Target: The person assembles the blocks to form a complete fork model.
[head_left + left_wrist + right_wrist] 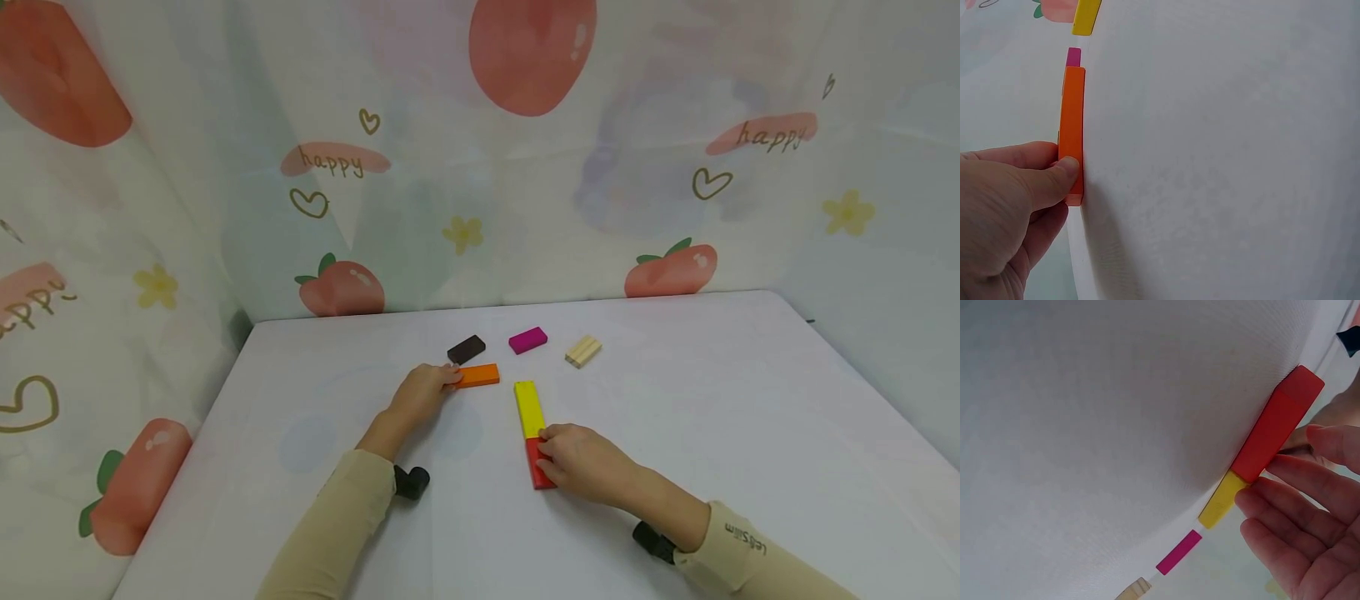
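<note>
My left hand (422, 392) pinches one end of an orange block (480, 376) between thumb and fingers; the left wrist view shows the thumb (1067, 169) on its face. My right hand (588, 462) is at a red block (537, 475), which lies end to end with a yellow block (528, 408). In the right wrist view its fingers (1297, 519) are loosely extended beside the joint of the two blocks, and the thumb (1335, 445) stands off the red one. Whether the fingertips touch the blocks is hard to tell.
Behind the orange block lies a dark brown block (467, 349). A magenta block (528, 340) and a plain wooden block (583, 352) lie farther right on the white table (712, 400). A patterned cloth (517, 208) hangs at the table's back edge.
</note>
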The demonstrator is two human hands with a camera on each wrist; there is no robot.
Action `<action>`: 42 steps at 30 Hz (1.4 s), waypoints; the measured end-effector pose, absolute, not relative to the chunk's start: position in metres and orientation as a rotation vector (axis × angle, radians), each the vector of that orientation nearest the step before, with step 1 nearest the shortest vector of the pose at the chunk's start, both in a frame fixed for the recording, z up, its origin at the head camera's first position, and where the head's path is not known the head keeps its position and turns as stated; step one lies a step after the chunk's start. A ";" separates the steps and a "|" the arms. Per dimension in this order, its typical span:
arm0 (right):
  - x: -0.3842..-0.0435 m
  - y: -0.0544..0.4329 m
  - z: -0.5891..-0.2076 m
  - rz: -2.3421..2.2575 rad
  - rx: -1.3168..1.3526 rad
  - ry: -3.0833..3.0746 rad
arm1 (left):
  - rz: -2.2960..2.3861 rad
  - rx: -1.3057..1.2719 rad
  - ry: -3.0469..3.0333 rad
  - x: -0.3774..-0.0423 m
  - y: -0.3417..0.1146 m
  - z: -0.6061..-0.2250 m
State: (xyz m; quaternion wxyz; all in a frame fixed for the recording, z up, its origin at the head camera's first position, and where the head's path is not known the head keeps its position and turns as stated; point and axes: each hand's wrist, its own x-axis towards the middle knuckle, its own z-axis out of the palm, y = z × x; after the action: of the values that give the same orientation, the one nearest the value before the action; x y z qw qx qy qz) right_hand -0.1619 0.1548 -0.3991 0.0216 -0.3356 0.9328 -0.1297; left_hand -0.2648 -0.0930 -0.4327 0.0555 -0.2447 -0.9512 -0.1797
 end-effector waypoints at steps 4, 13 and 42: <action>-0.162 0.154 -0.400 -0.405 -1.041 2.892 | -0.526 -0.758 -2.877 -0.265 -0.093 -0.433; -0.162 0.154 -0.399 -0.413 -1.019 2.885 | -0.557 -0.763 -2.855 -0.266 -0.093 -0.434; -0.161 0.154 -0.398 -0.405 -1.017 2.894 | -0.545 -0.787 -2.854 -0.267 -0.080 -0.433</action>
State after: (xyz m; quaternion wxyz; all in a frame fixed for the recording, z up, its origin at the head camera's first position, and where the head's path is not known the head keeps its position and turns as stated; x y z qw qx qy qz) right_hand -0.1607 0.1540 -0.3980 0.0238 -0.3288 0.9350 -0.1308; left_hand -0.2673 -0.0800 -0.4334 0.0657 -0.2608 -0.9461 -0.1806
